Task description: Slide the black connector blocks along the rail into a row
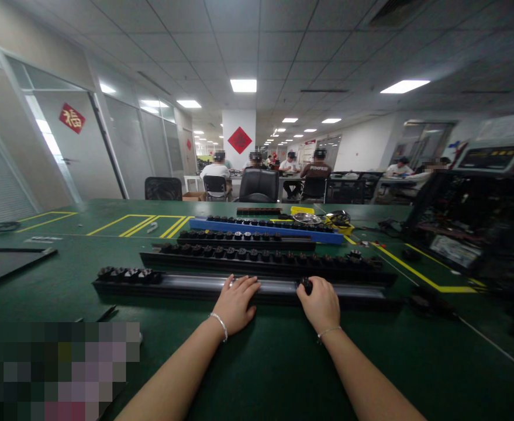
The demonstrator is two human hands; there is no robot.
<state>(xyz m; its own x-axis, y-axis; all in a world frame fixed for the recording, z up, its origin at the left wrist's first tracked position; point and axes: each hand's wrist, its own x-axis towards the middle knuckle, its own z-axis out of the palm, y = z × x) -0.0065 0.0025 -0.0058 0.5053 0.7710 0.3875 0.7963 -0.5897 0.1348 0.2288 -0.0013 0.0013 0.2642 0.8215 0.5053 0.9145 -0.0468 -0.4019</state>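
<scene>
Across the green table lies a long black channel-shaped rail (274,298), nearest to me, with a shiny strip along its inside. Several small black round parts (131,275) sit in a row at its left end. My left hand (235,304) rests over the rail's middle, fingers stretched out and holding nothing. To its right, my right hand (320,301) pinches a small black part (306,285) at the rail's shiny strip. Whether that part touches the strip, I cannot tell. My fingers partly hide it.
Behind lie more black rails (257,263) filled with small black parts, and a blue rail (265,229). Farther back are a metal dish (307,218) and a yellow tray (302,210). An open electronics case (467,228) stands at right. A dark panel (11,269) lies left. People sit beyond.
</scene>
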